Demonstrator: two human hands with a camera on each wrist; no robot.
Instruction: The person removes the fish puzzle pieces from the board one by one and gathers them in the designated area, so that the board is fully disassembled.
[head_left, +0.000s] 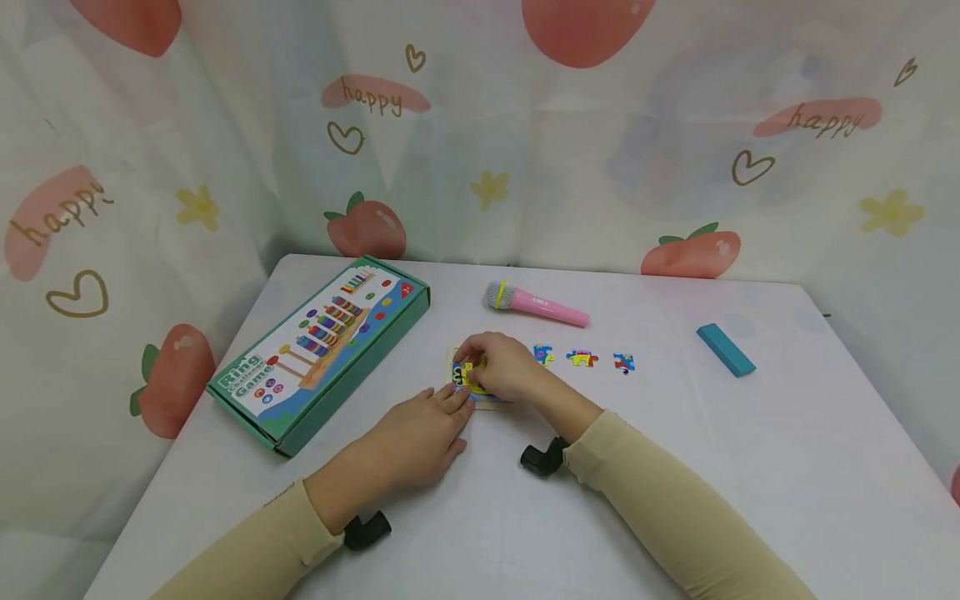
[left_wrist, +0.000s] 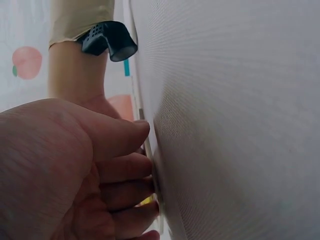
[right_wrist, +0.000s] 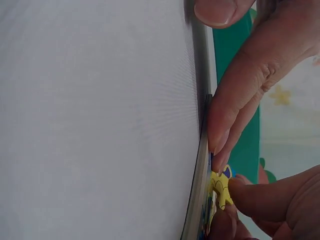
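Note:
A small flat puzzle board (head_left: 489, 406) with a yellow and blue picture lies on the white table, partly hidden under both hands. My left hand (head_left: 420, 437) rests palm down at its near left, fingertips pressing on the board's edge. In the right wrist view those fingers (right_wrist: 225, 105) lie nearly straight along the rim. Thumb and fingers of my right hand (head_left: 504, 367) pinch a yellow puzzle piece (right_wrist: 222, 189), tilted up at the board's surface. To the right, three loose puzzle pieces (head_left: 582, 358) lie in a row.
At the left stands a green ring game box (head_left: 352, 367), set at a slant. A pink toy microphone (head_left: 543, 307) lies behind the puzzle, and a teal block (head_left: 726, 350) farther right. Patterned curtains (head_left: 555, 167) hang behind the table's back edge.

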